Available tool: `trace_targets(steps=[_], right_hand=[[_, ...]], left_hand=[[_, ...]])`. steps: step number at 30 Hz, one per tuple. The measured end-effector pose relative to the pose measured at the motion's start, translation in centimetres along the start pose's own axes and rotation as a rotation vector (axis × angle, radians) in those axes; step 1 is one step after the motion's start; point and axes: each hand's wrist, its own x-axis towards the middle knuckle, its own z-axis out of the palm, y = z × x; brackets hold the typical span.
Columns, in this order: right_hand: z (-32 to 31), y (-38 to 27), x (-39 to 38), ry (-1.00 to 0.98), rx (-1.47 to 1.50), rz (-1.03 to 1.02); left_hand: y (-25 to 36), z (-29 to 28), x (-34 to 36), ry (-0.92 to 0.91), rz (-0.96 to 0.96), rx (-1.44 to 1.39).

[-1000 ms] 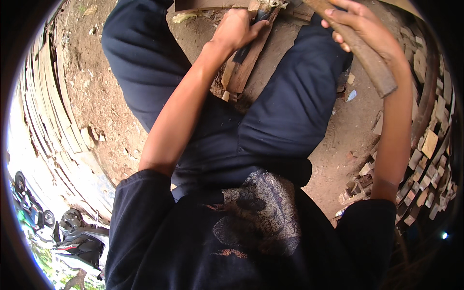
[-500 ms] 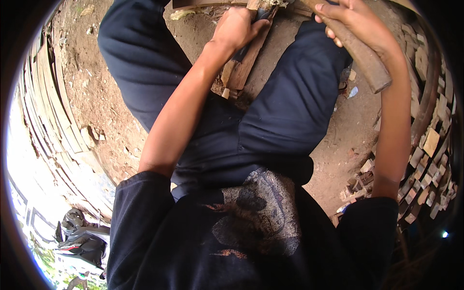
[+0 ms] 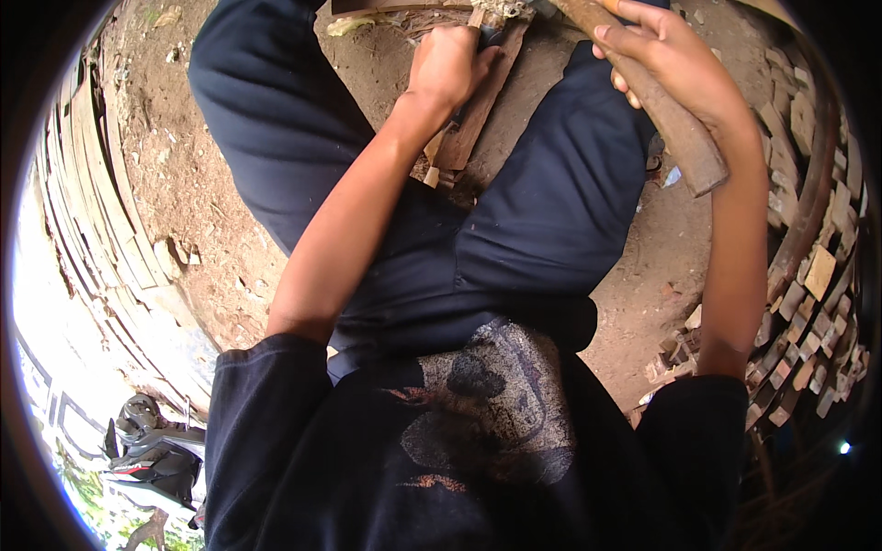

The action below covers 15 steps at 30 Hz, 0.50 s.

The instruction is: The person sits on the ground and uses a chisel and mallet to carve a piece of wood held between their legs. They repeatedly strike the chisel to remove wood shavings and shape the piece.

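My left hand [image 3: 443,66] is closed round a dark cylindrical tool [image 3: 489,37] held on a reddish-brown strip of wood [image 3: 470,136] between my legs. Pale, frayed material [image 3: 501,9] shows at the tool's upper end. My right hand [image 3: 669,66] grips a thick, worn wooden handle [image 3: 689,142], slanting from lower right up toward that upper end; a dark grey piece, perhaps its head, shows at the top edge, partly cut off.
Bare dirt ground [image 3: 165,119] surrounds my legs [image 3: 542,211]. A board [image 3: 386,5] lies across the top. Stacked planks [image 3: 110,202] curve along the left, piled wood offcuts [image 3: 818,303] along the right. A dark motorbike [image 3: 156,459] stands at the lower left.
The handle in my right hand moved up slightly, then back down and a little left, with that forearm. My left hand has shifted only slightly, still gripping the dark tool.
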Motion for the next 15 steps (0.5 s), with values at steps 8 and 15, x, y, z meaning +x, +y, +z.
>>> trace_targets(steps=[8,15], right_hand=[[0.8,-1.0,-1.1,0.251,0.071,-0.147],[2.0,1.3,-0.7,0.062,0.063,-0.067]], left_hand=[[-0.1,-0.6,0.0,-0.023,0.014,-0.001],[-0.4,0.0,0.1,-0.021,0.031,-0.021]])
